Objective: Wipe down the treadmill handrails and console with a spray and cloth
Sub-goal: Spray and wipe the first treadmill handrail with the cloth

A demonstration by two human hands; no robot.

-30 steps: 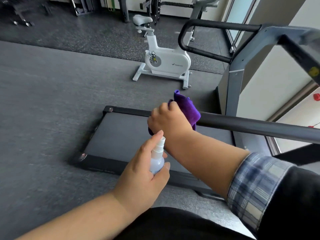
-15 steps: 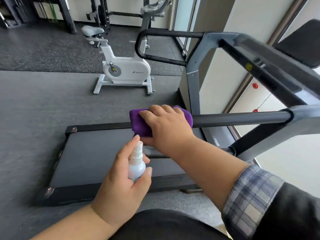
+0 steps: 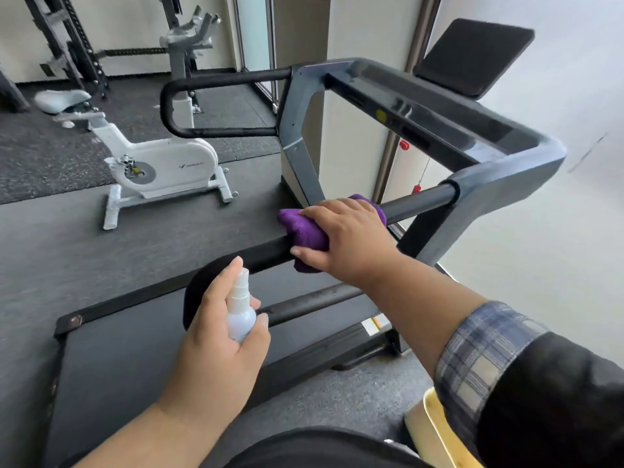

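Right hand [image 3: 344, 238] clamped over the cloth [image 3: 305, 231] on the near handrail [image 3: 415, 202]; left hand [image 3: 219, 336] gripping the spray bottle [image 3: 240, 315]. Best wrapped fully round the bar — long, firm strokes toward the console [image 3: 472, 55].

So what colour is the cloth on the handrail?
Purple. The cloth shows best in the head view, under the right hand.

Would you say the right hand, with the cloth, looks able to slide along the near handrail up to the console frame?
Probably yes. The right hand grips the purple cloth round the near handrail, and the bar between it and the console frame looks bare.
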